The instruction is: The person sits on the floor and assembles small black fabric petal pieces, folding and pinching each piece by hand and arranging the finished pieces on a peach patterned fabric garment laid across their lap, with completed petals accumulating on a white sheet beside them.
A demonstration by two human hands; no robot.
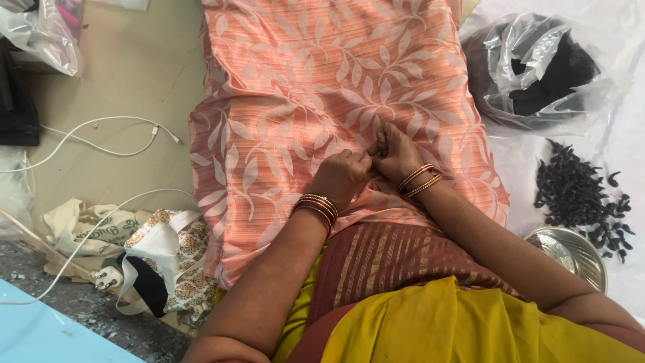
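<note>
Looking down, we saw both of our hands meet in the middle of the scene on the peach cloth (316,87), a leaf-printed fabric spread over the lap and running toward the far edge. Left hand (341,176) was curled, fingers pressed together; right hand (395,153) was likewise closed, thumb and fingertips drawn tight. Fingertips of the two hands touched. Whatever they pinched was too small to make out; we could not tell if it was thread, a fold of cloth or something else. Bangles (318,206) ringed the left wrist, more on the right.

Far right: a clear plastic bag (537,70) with dark contents. Near it, a loose heap of small black pieces (578,195) on white sheeting, and a steel bowl (571,254) nearer still. Left side: a white cable (101,134) on the floor and a printed cloth bag (168,262).
</note>
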